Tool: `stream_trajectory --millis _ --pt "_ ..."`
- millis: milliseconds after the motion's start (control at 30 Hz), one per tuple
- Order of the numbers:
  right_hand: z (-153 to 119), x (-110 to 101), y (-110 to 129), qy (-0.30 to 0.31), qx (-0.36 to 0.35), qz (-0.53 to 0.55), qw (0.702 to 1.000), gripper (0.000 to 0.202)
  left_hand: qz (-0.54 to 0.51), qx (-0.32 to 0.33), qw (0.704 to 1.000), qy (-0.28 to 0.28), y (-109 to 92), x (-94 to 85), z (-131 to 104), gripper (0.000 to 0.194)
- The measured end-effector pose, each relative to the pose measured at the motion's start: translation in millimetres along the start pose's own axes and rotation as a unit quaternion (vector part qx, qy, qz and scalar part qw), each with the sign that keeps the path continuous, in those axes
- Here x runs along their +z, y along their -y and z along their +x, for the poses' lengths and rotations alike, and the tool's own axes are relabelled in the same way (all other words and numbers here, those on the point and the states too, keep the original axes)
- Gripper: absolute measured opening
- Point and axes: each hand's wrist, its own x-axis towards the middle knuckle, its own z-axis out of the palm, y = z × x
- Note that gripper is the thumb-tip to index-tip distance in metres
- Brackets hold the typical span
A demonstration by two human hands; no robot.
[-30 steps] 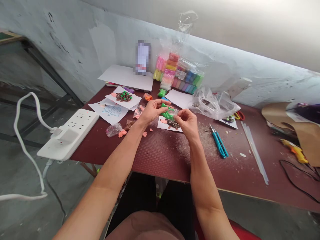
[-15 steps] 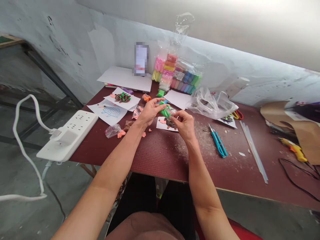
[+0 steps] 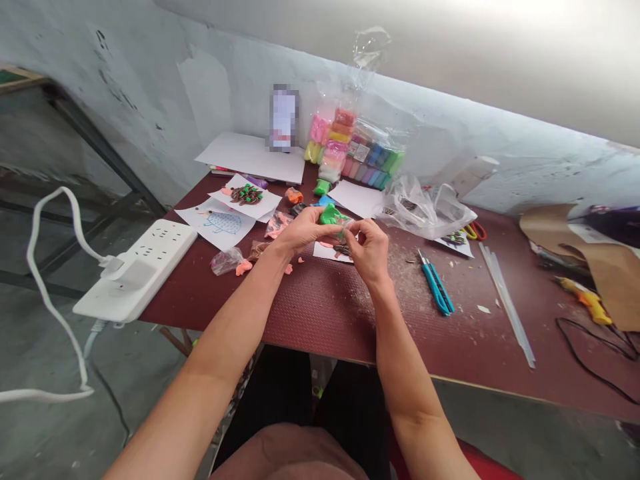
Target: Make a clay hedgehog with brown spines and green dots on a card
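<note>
Bright green clay (image 3: pixel 331 215) in a clear wrapper is between my hands, above the middle of the table. My left hand (image 3: pixel 305 230) holds it from the left, fingers and thumb closed on it. My right hand (image 3: pixel 367 245) pinches the wrapper's right edge with thumb and forefinger. Partly hidden under my hands lies a small white card (image 3: pixel 323 253) with a pink and brown figure. Pink clay bits (image 3: pixel 243 267) and wrapped clay lie left of it. Another card with a brown and green figure (image 3: pixel 246 194) rests farther back on the left.
A blue cutter (image 3: pixel 437 287) and clear glue sticks (image 3: pixel 507 307) lie on the right, with a yellow glue gun (image 3: pixel 590 303) beyond. A white power strip (image 3: pixel 137 270) sits at the left edge. Packs of coloured clay (image 3: pixel 373 160) and a plastic bag (image 3: pixel 425 210) stand behind.
My left hand has turned and shifted slightly, with its thumb lower on the wrapper. The green clay now shows more openly above my fingers. My right hand has barely moved.
</note>
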Motion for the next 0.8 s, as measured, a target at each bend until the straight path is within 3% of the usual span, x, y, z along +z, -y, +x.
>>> stream_trajectory --millis 200,333,533,800 --pt "0.1 -0.4 -1.9 0.039 0.035 0.022 0.998 0.010 -0.013 0.022 0.999 -0.021 -0.3 0.0 0.2 0.028" --pt "0.0 -2.2 -4.6 0.053 0.032 0.063 0.996 0.013 0.002 0.015 1.000 -0.003 0.1 -0.7 0.0 0.027" --pt "-0.9 -1.9 -4.8 0.037 -0.034 -0.085 0.995 0.012 0.000 0.040 0.999 -0.012 3.5 -1.3 2.0 0.029" --pt "-3.0 2.4 -4.7 0.043 -0.055 -0.171 0.983 0.013 0.024 0.060 0.997 -0.037 8.6 -3.2 6.1 0.028"
